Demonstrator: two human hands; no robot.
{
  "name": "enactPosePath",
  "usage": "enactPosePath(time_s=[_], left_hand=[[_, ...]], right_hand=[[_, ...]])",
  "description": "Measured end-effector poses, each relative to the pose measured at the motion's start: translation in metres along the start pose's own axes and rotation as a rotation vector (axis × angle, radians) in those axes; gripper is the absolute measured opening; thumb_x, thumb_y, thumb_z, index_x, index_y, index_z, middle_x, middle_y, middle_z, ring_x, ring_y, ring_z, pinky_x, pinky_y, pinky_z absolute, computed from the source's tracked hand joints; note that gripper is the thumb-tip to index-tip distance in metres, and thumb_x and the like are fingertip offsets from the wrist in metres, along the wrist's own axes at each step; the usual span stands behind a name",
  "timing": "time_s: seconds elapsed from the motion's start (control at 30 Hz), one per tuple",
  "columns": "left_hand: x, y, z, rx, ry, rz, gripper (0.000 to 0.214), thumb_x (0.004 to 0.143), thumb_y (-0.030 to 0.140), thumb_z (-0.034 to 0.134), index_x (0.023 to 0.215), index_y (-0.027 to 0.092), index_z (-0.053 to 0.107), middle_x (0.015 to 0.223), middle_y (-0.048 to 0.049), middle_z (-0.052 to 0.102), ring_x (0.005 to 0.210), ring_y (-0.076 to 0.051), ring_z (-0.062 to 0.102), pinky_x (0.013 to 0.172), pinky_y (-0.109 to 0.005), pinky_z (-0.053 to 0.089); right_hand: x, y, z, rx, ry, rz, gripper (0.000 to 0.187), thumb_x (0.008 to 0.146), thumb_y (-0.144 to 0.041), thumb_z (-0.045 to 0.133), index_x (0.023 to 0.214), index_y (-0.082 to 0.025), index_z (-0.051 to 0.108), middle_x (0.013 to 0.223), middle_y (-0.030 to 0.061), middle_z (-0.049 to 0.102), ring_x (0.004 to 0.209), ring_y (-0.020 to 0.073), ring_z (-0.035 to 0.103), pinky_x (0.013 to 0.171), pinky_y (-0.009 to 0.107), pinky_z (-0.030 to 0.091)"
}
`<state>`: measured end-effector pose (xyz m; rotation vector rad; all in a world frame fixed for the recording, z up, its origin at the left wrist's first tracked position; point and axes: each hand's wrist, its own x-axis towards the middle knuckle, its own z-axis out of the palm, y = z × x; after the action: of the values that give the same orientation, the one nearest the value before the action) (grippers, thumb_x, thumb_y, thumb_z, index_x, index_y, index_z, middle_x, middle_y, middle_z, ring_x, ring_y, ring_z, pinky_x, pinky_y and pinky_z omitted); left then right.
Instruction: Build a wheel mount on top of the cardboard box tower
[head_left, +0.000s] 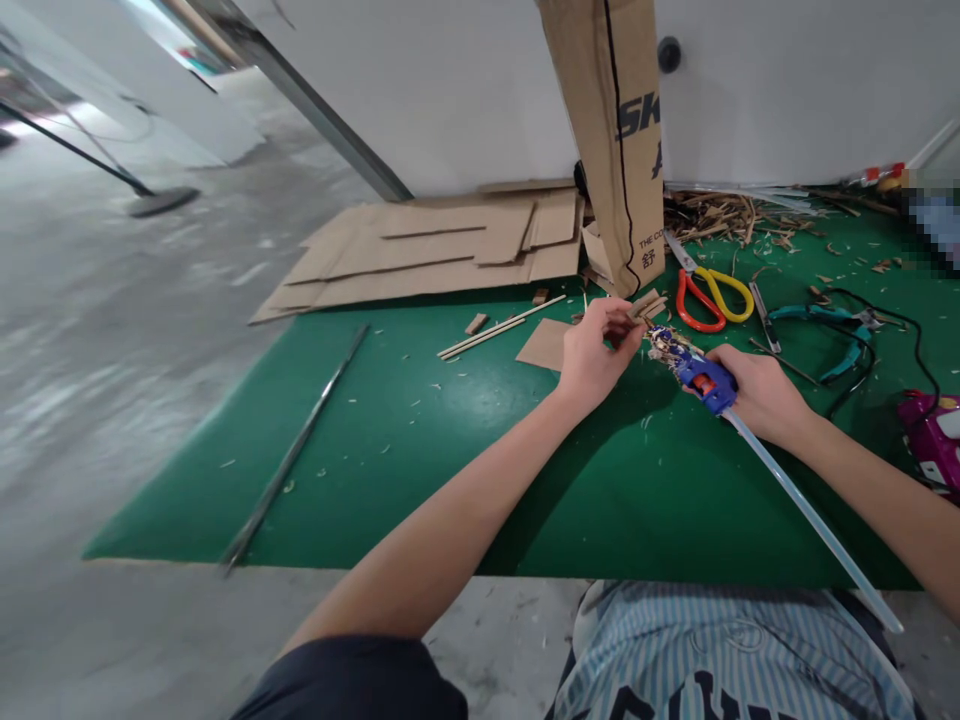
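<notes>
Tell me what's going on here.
A person's left hand pinches a small wooden piece while the right hand holds a blue hot glue gun close to it, a long glue stick running from its back. Wood shavings and red-and-yellow scissors lie on the green mat.

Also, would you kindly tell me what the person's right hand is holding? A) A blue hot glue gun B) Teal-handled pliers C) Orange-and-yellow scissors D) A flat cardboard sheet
A. The right hand grips the blue hot glue gun, with a long translucent glue stick extending from its rear.
</notes>
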<state>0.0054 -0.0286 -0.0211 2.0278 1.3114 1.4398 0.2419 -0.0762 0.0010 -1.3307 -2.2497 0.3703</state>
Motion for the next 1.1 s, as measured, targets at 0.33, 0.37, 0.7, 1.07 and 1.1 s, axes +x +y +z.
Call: enactPosePath(time_s=[0.33, 0.37, 0.7, 1.07, 1.1], left_hand=[[-0.0004, 0.0015, -0.0008, -0.001, -0.013, -0.012, 0.025, 0.086, 0.02, 0.067, 0.108, 0.023, 0.054, 0.087, 0.0005, 0.071, 0.076, -0.011, 0.07, 0.068, -0.022, 0.058], [-0.0005, 0.0011, -0.0008, 0.0, -0.012, -0.007, 0.026, 0.086, 0.02, 0.067, 0.108, 0.023, 0.054, 0.087, 0.0003, 0.071, 0.076, -0.011, 0.07, 0.069, -0.023, 0.058], [-0.0008, -0.0008, 0.0, -0.009, -0.01, -0.009, 0.025, 0.086, 0.021, 0.066, 0.108, 0.023, 0.053, 0.088, -0.0002, 0.07, 0.075, -0.011, 0.069, 0.068, -0.024, 0.057], [-0.0001, -0.0005, -0.0002, -0.001, 0.004, -0.003, 0.024, 0.087, 0.022, 0.067, 0.107, 0.023, 0.054, 0.085, 0.0006, 0.069, 0.075, -0.011, 0.069, 0.067, -0.023, 0.056], [0.0, -0.0005, -0.0002, -0.001, 0.005, -0.004, 0.024, 0.087, 0.022, 0.067, 0.107, 0.023, 0.054, 0.085, 0.0005, 0.07, 0.076, -0.011, 0.07, 0.067, -0.022, 0.056]], right_hand=[[0.0007, 0.0012, 0.0016, 0.074, 0.012, 0.036, 0.024, 0.078, -0.037, 0.068, 0.094, -0.023, 0.058, 0.073, 0.0026, 0.069, 0.062, 0.0219, 0.066, 0.057, 0.028, 0.043], [0.0007, 0.0015, 0.0019, 0.075, 0.012, 0.038, 0.024, 0.077, -0.037, 0.069, 0.094, -0.023, 0.058, 0.073, 0.0028, 0.069, 0.062, 0.0221, 0.066, 0.057, 0.028, 0.043], [0.0008, 0.0021, 0.0026, 0.028, 0.032, 0.014, 0.022, 0.079, -0.037, 0.066, 0.093, -0.022, 0.059, 0.069, 0.0021, 0.066, 0.06, 0.0208, 0.062, 0.056, 0.028, 0.041], [0.0002, 0.0026, 0.003, 0.019, 0.087, -0.016, 0.018, 0.081, -0.037, 0.064, 0.091, -0.023, 0.058, 0.069, 0.003, 0.067, 0.059, 0.0204, 0.062, 0.056, 0.028, 0.041], [0.0004, 0.0025, 0.0028, 0.018, 0.085, -0.011, 0.018, 0.081, -0.037, 0.064, 0.091, -0.022, 0.058, 0.069, 0.003, 0.066, 0.059, 0.0206, 0.062, 0.056, 0.028, 0.04]])
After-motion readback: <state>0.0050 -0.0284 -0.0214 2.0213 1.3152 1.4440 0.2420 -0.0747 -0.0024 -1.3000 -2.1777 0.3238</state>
